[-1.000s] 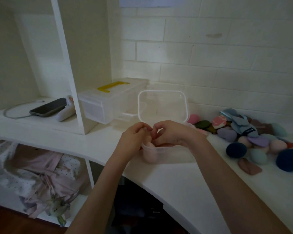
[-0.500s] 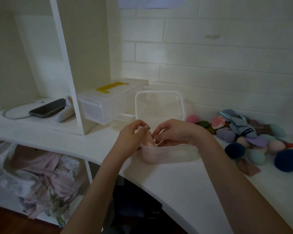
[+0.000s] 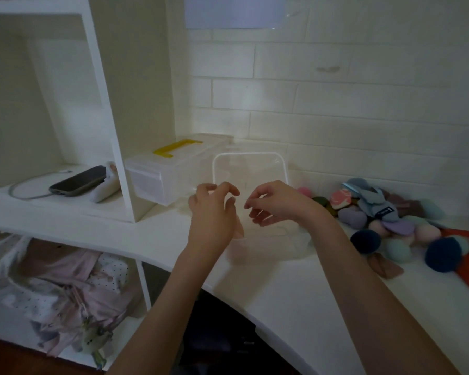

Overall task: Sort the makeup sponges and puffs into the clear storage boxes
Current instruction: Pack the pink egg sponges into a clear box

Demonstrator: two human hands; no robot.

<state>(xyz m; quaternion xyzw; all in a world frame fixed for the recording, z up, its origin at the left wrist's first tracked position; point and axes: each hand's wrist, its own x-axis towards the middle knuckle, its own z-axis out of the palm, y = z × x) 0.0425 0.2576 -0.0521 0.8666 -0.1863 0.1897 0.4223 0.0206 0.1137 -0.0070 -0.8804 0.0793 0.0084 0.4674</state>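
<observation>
Hovering above the clear box [image 3: 271, 246] near the counter's curved front edge [image 3: 255, 304], the left hand [image 3: 211, 215] and right hand [image 3: 276, 205] are holding nothing, fingers loosely curled; its lid [image 3: 249, 169] is standing behind; sponges [image 3: 390, 226] are crowding the right; a handled box [image 3: 171, 169] is sitting left.

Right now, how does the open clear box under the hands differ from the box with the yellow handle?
The open clear box has its lid raised; the yellow-handled box is closed. The open one sits nearer, below both hands; the other stands behind, against the shelf divider. Both are clear plastic on the white counter.
</observation>
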